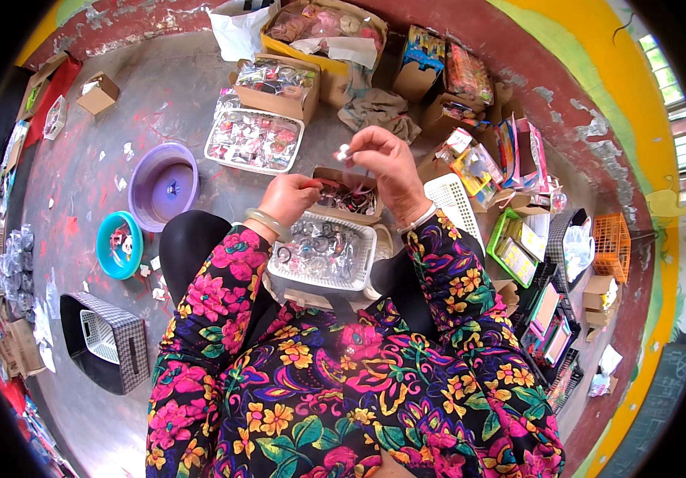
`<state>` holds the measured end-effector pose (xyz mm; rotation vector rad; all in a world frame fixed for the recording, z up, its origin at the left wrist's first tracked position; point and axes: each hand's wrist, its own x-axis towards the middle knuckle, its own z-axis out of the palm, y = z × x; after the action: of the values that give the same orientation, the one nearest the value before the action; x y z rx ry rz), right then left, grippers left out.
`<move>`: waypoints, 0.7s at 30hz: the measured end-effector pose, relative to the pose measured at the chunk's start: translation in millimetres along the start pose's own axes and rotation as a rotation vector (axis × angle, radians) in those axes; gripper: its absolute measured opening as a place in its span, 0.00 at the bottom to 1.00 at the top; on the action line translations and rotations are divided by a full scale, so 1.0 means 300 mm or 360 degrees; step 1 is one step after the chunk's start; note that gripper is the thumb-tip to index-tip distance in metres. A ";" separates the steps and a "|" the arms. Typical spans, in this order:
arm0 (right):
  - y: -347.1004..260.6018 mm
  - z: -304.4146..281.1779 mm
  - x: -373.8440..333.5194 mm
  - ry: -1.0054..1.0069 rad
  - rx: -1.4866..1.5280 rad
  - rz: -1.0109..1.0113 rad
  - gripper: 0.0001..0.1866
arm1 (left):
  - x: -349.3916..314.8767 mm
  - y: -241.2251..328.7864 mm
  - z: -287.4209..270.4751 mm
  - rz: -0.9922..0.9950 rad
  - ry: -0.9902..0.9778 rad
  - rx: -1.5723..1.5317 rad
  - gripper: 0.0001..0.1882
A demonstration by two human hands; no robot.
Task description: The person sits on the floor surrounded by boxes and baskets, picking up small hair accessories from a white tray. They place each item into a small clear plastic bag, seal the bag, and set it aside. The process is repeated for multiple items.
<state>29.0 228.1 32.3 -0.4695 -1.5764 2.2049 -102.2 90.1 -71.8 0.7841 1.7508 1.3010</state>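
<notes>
My right hand [393, 171] is raised in a pinch, with a small white piece [344, 150] at its fingertips, perhaps in clear film. Lower and to the left, my left hand [285, 201] is closed, and a small red piece [311, 183] pokes out from its fingertips; its kind is unclear. Beneath both hands stands an open cardboard box [341, 213] with small dark and reddish items inside. Closer to me, a white plastic basket [319, 280] between my legs holds small clear packets with dark rings and pale pieces.
Ahead, another white basket [254, 166] of packets stands before a filled carton [267, 99]. A purple basin [137, 191] and a teal basin [102, 247] sit at left, above a checked bin [134, 358]. At right are a green basket [496, 231] and an orange basket [612, 247].
</notes>
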 end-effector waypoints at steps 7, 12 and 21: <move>0.022 -0.046 0.027 -0.0054 0.0715 0.0241 0.05 | -0.012 0.051 0.000 -0.0027 0.0000 0.0097 0.11; 0.015 -0.012 0.015 -0.0088 0.0808 0.0329 0.05 | -0.004 0.029 0.001 -0.0009 0.0032 0.0005 0.10; 0.027 0.001 0.005 -0.0139 0.0417 0.0287 0.07 | -0.027 0.085 -0.001 -0.0102 0.0024 -0.0097 0.09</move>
<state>26.6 226.1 24.6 -0.4565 -1.3025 2.5553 -98.1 90.3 -45.3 0.6801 1.7254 1.3141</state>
